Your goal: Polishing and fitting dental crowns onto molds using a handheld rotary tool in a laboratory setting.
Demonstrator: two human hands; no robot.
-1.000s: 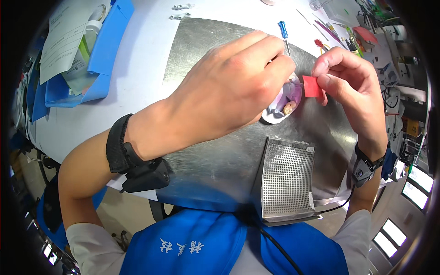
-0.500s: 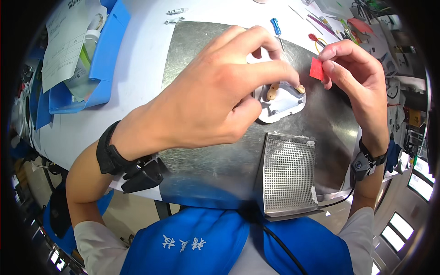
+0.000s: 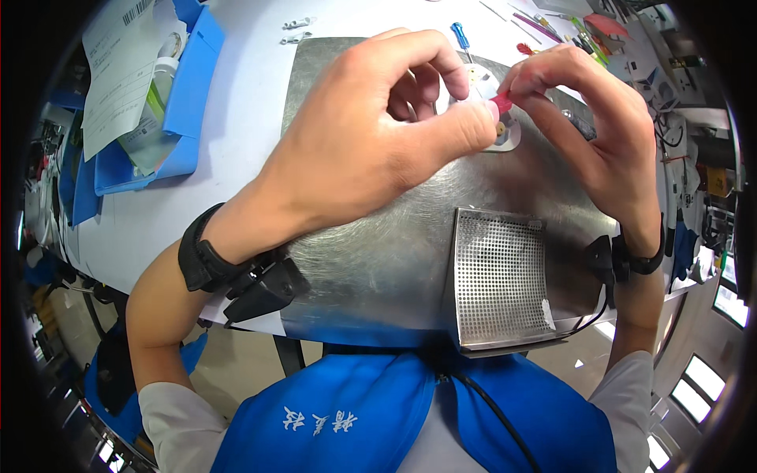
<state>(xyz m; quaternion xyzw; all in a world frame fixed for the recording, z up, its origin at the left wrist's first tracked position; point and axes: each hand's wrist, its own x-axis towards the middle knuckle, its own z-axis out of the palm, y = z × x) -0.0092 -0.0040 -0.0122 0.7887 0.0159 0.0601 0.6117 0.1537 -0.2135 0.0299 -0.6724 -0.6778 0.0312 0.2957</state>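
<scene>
My right hand (image 3: pixel 587 118) pinches a small piece of red sheet (image 3: pixel 502 102) between thumb and fingertips. Close against the sheet's left end is the thumb of my left hand (image 3: pixel 386 138); its other fingers are curled, and a gap shows between index finger and thumb. Whether the thumb touches the sheet, I cannot tell. Behind and below both hands lies a pale, rounded plate (image 3: pixel 511 142), partly covered by them. Small yellowish, tooth-like pieces show on it, mostly hidden by my fingers.
Under the hands is a metal sheet (image 3: pixel 355 260) on the white table. A perforated metal tray (image 3: pixel 501 276) stands at its near edge. A blue bin (image 3: pixel 181 118) with papers and a bottle is at left. Beyond the plate lies a blue-handled screwdriver (image 3: pixel 460 35); several tools (image 3: pixel 544 27) lie far right.
The red sheet has moved left in my right hand to meet the left thumb. My left hand has lifted away from the tooth-like pieces. The plate appears farther up in view.
</scene>
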